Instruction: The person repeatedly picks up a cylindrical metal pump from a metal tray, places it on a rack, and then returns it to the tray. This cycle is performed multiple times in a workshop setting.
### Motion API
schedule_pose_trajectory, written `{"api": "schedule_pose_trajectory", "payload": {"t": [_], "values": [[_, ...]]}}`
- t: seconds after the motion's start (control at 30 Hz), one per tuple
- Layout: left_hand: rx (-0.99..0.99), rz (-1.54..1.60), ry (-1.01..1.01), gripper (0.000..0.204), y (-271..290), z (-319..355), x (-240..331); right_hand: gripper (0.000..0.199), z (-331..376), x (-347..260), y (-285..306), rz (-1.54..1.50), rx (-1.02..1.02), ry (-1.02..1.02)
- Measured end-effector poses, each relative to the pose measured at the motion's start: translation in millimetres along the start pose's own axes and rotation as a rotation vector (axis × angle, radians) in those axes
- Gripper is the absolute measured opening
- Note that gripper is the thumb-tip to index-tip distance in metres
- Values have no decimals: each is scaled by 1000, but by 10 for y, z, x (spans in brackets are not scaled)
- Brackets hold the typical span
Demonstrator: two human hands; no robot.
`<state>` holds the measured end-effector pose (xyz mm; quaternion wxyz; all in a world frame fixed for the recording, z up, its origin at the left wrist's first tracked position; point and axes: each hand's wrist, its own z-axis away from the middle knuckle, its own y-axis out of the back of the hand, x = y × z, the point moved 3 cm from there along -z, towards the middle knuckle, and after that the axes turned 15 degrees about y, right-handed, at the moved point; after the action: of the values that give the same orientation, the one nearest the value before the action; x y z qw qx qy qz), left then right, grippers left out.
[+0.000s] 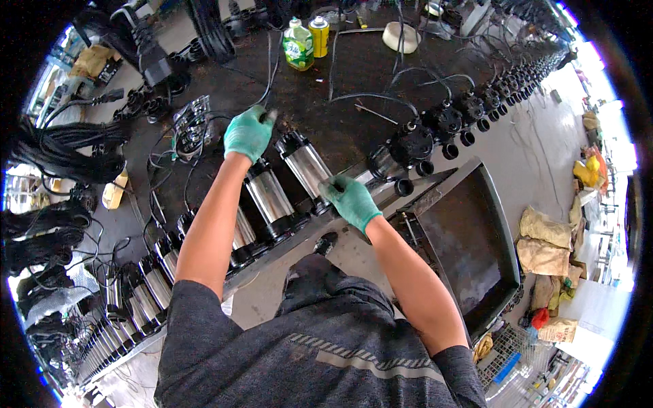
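Both my hands wear green gloves. My left hand (249, 133) is closed above the bench, its fingers pinched on a thin black cable (270, 75) that runs down into them. Below and to the right lies a shiny steel cylinder with black ends (305, 165), which looks like a pump body. Around its lower end, near the bench edge, my right hand (352, 202) is closed, with the fingertips partly hidden. A second steel cylinder (269, 194) lies just left of it, below my left hand, in a row of similar ones (158, 280).
Black pump parts (413, 143) line the bench edge at right. An open dark metal tray (469, 238) stands beside it. A green bottle (298, 46), a yellow can (319, 37) and a white round block (401, 37) stand at the back. Metal fittings (194, 126) and cable bundles (61, 146) lie left.
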<state>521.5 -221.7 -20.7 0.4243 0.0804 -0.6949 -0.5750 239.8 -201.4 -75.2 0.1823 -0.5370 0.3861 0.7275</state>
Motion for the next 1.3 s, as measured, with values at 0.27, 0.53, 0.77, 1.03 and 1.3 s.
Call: {"api": "schedule_pose_trajectory", "payload": {"t": [0.27, 0.53, 0.77, 1.03, 1.3], "values": [[-117, 73, -485, 30, -239, 637, 712, 44, 1111, 829, 455, -273, 275, -129], [-633, 1058, -481, 46, -1327, 997, 2111, 36, 2504, 1121, 703, -391, 547, -404], [-691, 1048, -284, 47, -1236, 1538, 2094, 36, 3173, 1317, 529, -731, 813, -496], [-820, 1145, -423, 50, -88, 2701, 2190, 51, 3023, 1093, 701, -599, 774, -113], [-1149, 1247, 7, 46, -1021, 3486, 1950, 41, 4224, 994, 1055, -292, 1090, -313]]}}
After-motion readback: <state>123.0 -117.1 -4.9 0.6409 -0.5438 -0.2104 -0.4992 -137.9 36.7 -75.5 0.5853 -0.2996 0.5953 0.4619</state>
